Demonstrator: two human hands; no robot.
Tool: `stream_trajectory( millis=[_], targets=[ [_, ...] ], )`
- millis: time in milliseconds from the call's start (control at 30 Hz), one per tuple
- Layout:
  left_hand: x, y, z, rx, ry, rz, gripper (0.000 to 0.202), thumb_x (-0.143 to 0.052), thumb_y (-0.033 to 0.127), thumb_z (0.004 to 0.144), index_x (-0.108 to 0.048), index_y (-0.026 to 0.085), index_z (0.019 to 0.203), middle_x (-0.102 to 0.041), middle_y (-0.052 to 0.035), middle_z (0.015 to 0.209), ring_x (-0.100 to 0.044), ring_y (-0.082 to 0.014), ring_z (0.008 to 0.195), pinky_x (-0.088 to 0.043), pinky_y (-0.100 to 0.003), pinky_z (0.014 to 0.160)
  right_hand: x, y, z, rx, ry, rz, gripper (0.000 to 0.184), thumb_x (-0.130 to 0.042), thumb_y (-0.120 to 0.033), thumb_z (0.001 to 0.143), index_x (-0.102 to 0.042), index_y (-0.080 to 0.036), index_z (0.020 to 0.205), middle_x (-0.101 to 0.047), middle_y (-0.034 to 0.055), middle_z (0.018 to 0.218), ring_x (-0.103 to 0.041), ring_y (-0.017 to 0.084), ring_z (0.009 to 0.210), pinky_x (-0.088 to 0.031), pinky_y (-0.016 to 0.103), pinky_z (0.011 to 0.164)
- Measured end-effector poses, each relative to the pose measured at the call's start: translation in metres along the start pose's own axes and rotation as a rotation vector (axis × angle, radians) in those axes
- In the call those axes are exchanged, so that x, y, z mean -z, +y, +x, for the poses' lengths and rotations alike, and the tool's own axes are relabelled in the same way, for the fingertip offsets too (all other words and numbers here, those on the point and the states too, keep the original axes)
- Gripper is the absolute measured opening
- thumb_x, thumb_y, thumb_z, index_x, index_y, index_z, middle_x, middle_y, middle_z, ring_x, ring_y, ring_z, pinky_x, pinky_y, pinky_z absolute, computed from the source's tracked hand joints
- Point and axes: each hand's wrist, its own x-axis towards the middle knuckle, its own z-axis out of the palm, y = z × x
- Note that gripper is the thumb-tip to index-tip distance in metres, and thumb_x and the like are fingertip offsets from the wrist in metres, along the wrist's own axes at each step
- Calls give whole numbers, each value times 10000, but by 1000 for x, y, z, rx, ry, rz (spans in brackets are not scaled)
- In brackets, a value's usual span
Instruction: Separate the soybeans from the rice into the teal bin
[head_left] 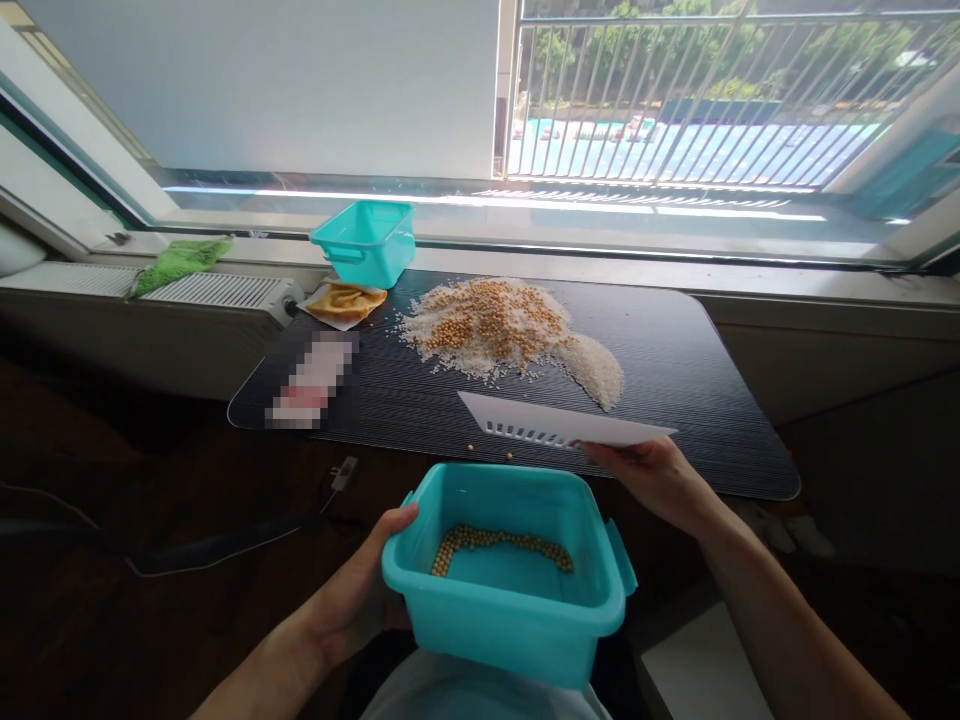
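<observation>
Teal plastic tub of round beans in L grip; R grip holds flat slotted scoop

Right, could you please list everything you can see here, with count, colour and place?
near tub: one, teal, held in front of the table.
soybeans: many, yellow, in a curved row inside the near tub.
slotted scoop: one, white, above the table's near edge.
rice and soybean pile: one, white and yellow, mid-table.
far tub: one, teal, at the table's far left.
crumpled sheet: one, yellow-orange, beside the far tub.
cloth: one, green, on the radiator at left.
table: one, black, below the window.
left hand: grips the near tub.
right hand: holds the slotted scoop.
</observation>
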Motion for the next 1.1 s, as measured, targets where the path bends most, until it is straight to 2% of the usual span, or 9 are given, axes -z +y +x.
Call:
stream_trajectory(
  millis=[167, 267, 333, 567, 667, 733, 800, 967, 1100],
  targets=[
    [6, 2, 3, 2, 5, 8, 742, -445, 644, 818, -484, 133, 1354, -720, -150, 1100, -621, -342, 1091, -498, -434, 840, -20, -3, 26, 9, -112, -8, 347, -630, -472, 794, -769, -165, 882, -756, 42, 865, -687, 245, 813, -565, 361, 758],
    [9, 3, 4, -17, -8, 24, 726, -437, 640, 822, -503, 135, 1338, -724, -145, 1090, -631, -334, 1072, -500, -415, 826, -19, -7, 22, -22, -229, 42, 351, -636, -481, 788, -766, -176, 902, -756, 31, 844, -688, 226, 780, -573, 340, 730],
    [11, 3, 4, -25, -10, 44, 725, -442, 643, 817, -519, 132, 1325, -728, -145, 1079, -636, -331, 1058, -504, -401, 811, -15, -8, 16, -45, -236, 71, 364, -654, -504, 768, -765, -179, 889, -755, 34, 826, -686, 224, 753, -578, 344, 709],
    [9, 4, 3, 0, -16, 48, 753, -447, 650, 807, -483, 135, 1355, -720, -147, 1104, -619, -335, 1090, -491, -419, 855, 11, 10, 6, -110, 149, 35, 381, -702, -533, 707, -770, -182, 839, -757, 69, 851, -691, 260, 814, -563, 384, 764],
    [8, 2, 5, -3, -28, 51, 764, -443, 660, 805, -459, 150, 1374, -711, -145, 1128, -610, -339, 1106, -491, -424, 852, 28, 16, 15, -180, 357, -71, 367, -696, -515, 690, -762, -169, 794, -748, 66, 775, -688, 257, 756, -555, 365, 693],
    [8, 1, 6, -8, -28, 58, 771, -453, 667, 797, -460, 157, 1374, -705, -143, 1143, -607, -338, 1108, -493, -417, 844, 36, 18, 25, -246, 434, -170, 347, -690, -503, 679, -746, -161, 690, -720, 58, 664, -676, 253, 681, -530, 339, 617],
    [6, 1, 5, -12, -27, 63, 776, -466, 670, 791, -464, 156, 1372, -699, -143, 1157, -602, -340, 1114, -493, -417, 847, 40, 20, 35, -232, 446, -221, 338, -688, -492, 673, -727, -159, 626, -702, 49, 624, -663, 247, 660, -501, 314, 577],
    [-2, 4, 1, -2, 6, 71, 769, -477, 648, 797, -471, 130, 1365, -701, -152, 1137, -603, -345, 1105, -489, -429, 867, 33, 24, 53, -102, 373, -224, 382, -652, -512, 705, -735, -140, 683, -682, 25, 615, -627, 214, 617, -460, 285, 531],
    [-1, 3, 2, -2, 11, 74, 767, -485, 650, 795, -477, 132, 1360, -711, -149, 1103, -622, -333, 1071, -493, -410, 846, 28, 22, 57, -95, 334, -251, 403, -639, -524, 717, -731, -136, 661, -642, 18, 559, -614, 206, 613, -435, 265, 519]
  ],
)
